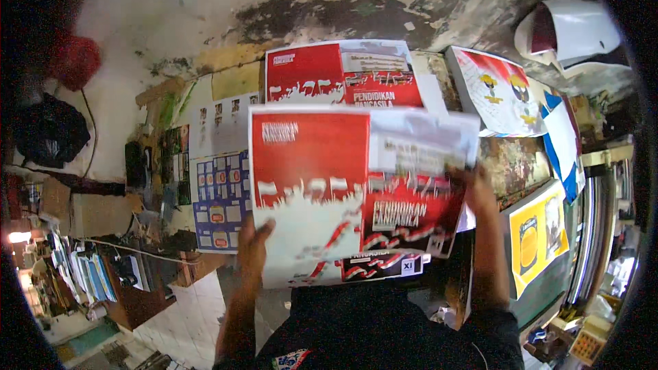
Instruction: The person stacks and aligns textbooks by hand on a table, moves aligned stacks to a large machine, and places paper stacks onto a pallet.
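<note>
Left hand (255, 245) and right hand (476, 192) grip a red-white sheet (308, 157) by opposite edges (motion-blurred). Similar print (303, 67) lies beyond.

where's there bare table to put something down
A mottled tabletop patch lies bare right of the right hand, between the white-and-red print above and the yellow sheet below. The middle is crowded: the left hand and right hand hold a red printed sheet over other prints.

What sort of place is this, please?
Probably a print workshop: the left hand and right hand hold a red print, a matching print lies beyond it, and a yellow print lies at the right.
</note>
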Demonstrator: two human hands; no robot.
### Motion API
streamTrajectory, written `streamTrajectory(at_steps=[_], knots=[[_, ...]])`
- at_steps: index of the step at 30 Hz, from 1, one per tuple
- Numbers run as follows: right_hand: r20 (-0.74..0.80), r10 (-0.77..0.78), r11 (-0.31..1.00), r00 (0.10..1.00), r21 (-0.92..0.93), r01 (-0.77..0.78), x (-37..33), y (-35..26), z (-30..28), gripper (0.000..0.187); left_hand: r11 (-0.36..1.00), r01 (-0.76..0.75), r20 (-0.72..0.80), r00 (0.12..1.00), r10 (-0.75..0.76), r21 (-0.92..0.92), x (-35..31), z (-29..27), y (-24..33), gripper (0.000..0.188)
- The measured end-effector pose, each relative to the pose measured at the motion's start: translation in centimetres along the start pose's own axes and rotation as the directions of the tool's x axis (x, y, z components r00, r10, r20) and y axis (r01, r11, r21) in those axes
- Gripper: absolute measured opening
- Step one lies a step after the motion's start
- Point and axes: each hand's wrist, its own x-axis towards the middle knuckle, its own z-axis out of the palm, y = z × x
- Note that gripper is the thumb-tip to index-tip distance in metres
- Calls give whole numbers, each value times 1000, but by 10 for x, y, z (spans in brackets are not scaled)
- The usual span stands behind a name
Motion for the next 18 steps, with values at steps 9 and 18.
streamTrajectory(at_steps=[9,18], knots=[[191,-575,572,796,-602,558,172,-33,41,99,822,-274,11,951,310,499,218,0,-29,123],[329,-134,353,935,-866,356,134,-3,67,111,608,-345,170,929,328,716,209,29,-27,80]])
